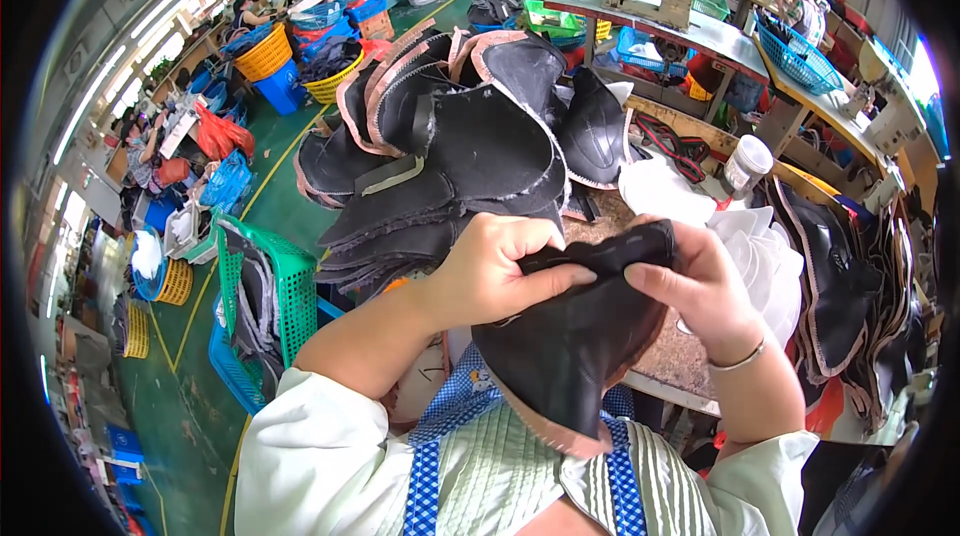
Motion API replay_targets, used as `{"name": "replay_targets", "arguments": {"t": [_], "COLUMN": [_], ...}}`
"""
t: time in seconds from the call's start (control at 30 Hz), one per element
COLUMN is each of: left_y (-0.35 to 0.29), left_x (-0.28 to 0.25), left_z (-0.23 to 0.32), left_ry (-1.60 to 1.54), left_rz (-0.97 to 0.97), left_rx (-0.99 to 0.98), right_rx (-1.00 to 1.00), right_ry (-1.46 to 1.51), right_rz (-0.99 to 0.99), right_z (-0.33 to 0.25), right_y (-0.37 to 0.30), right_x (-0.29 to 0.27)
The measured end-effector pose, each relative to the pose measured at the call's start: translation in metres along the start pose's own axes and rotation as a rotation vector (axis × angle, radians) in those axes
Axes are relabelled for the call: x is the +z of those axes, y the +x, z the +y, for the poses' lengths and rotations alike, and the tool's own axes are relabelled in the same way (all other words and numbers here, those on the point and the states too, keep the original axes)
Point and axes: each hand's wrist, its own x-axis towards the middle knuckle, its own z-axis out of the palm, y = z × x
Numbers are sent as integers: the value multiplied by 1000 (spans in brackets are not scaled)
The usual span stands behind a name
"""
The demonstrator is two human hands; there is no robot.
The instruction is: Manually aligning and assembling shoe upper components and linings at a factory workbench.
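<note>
Close in front of my chest, my left hand (505,271) and my right hand (705,286) both pinch the folded upper edge of a black leather shoe upper (570,346). My thumbs press on its rim and point toward each other. The piece hangs down, its pale stitched border lowest, over my blue checked apron. Beyond my left hand a stack of black upper pieces (490,146) covers the worktable, several with pinkish edging. White curved pieces (765,256) lie beside my right hand.
A clear jar (748,164) with a white lid stands on the worktable (685,356). More edged black uppers (825,276) are heaped at right. A green basket (295,296) with dark pieces sits at left. Farther off are sewing machines, stacked baskets and people at work.
</note>
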Motion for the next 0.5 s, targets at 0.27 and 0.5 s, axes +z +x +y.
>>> {"name": "replay_targets", "arguments": {"t": [0.27,0.5], "left_y": [4,-9], "left_x": [-30,-27], "left_z": [-14,-1], "left_ry": [-289,987], "left_rz": [-644,87], "left_rx": [-158,403], "right_rx": [-98,-938], "right_ry": [-321,-1617], "right_rz": [71,19], "right_z": [-28,-14], "right_y": [-16,-47], "right_x": [-20,-30]}}
